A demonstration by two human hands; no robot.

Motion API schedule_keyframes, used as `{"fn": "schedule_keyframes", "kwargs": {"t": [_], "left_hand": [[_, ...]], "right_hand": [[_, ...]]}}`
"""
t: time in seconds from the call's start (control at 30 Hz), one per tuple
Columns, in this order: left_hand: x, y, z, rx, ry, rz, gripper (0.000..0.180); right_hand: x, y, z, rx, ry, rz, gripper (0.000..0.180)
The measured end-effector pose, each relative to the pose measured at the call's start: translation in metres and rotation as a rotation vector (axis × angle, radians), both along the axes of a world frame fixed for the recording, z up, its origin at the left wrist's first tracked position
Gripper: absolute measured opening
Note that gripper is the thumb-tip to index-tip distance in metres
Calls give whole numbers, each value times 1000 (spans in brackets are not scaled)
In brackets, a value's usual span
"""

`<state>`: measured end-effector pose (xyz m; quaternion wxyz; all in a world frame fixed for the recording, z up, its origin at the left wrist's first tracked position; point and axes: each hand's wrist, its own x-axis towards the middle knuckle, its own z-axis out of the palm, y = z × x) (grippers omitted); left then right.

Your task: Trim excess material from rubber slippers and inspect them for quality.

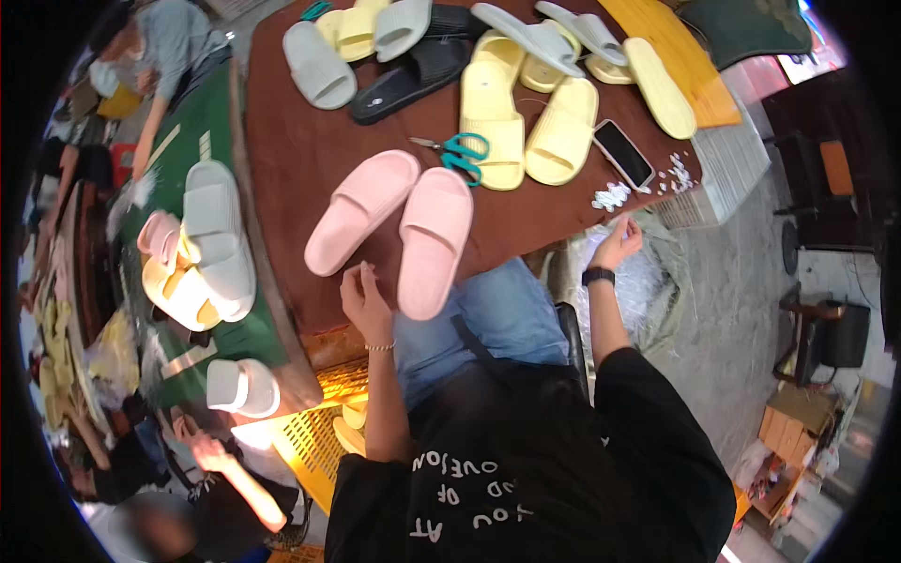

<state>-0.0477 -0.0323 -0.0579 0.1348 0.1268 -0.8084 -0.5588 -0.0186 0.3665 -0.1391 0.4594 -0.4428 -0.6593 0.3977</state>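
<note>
Two pink slide sandals lie on the brown table (291,169) in front of me: one (361,212) to the left, the other (434,240) hanging over the near edge above my lap. My left hand (363,296) rests at the table edge between them, fingers loosely bent, holding nothing I can make out. My right hand (617,241), a dark watch on its wrist, is raised at the table's right edge with fingers pinched, just below a small heap of white pieces (612,196). What it pinches is too small to tell.
Teal-handled scissors (458,152), a phone (624,153), yellow, pale green and black sandals (413,77) fill the far table. A green table (211,122) at left holds more sandals. Other people work at left and lower left. A yellow crate (314,432) sits below.
</note>
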Motion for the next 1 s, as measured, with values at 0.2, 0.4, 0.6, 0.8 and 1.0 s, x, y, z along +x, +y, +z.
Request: {"fn": "schedule_keyframes", "kwargs": {"t": [0.2, 0.4, 0.6, 0.8, 1.0], "left_hand": [[-58, 28, 0, 500, -72, 1, 50], [-93, 34, -12, 661, -219, -36, 41], [-58, -9, -15, 398, -99, -8, 24], [-22, -64, 10, 146, 71, 115, 27], [4, -78, 62, -205, 102, -600, 20]], "right_hand": [[-30, -144, 81, -28, -238, 932, 41], [-87, -184, 60, 149, -386, 972, 53], [-71, -164, 31, -158, -432, 1089, 42], [-43, -156, 76, -422, -164, 1173, 21], [-72, -68, 143, -546, 278, 879, 34]]}}
